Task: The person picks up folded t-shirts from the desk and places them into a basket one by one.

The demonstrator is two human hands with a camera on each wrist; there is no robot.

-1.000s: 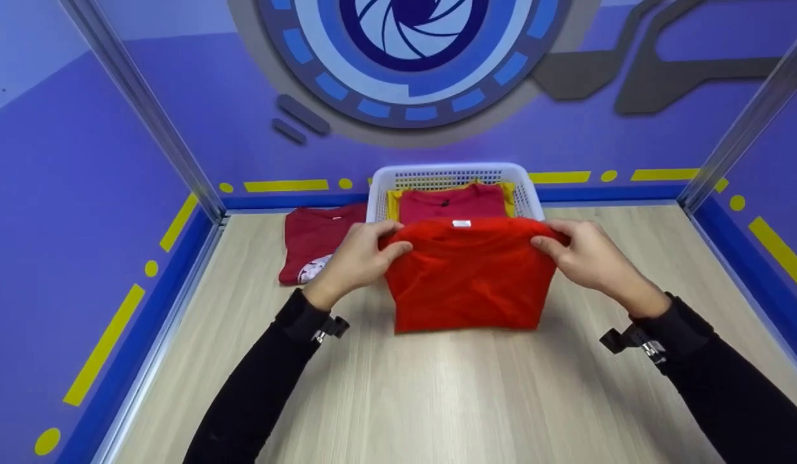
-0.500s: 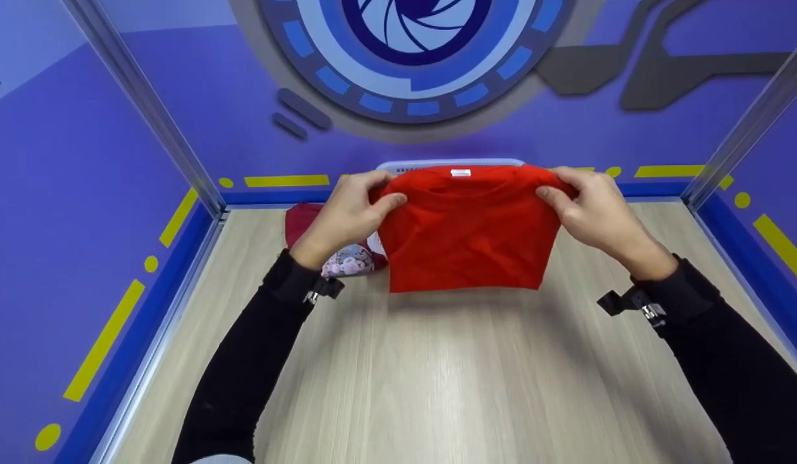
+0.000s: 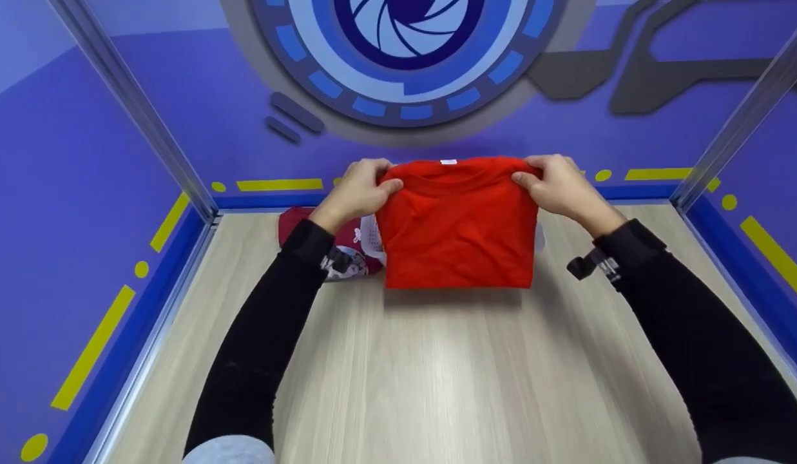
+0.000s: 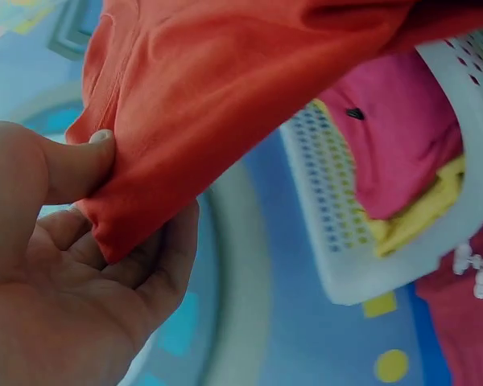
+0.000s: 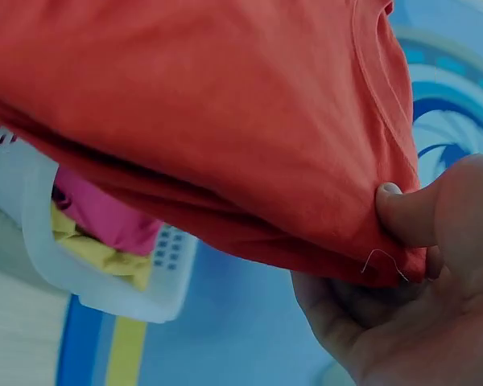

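Transfer step, by the look of it: folded red T-shirt is held up off the tabletop in front of and above the white perforated basket, which it mostly hides in the head view. Left hand pinches the top left corner, thumb over, fingers under; right hand pinches the top right corner the same way. Next move probably calls for keeping the fold flat and level, lowering it square onto the pink shirt and yellow garment already in the basket. Shirt is orange-red, folded to a neat rectangle, collar and white neck tag at the top edge, lower edge hanging free. Dark red printed shirt lies left of the basket.
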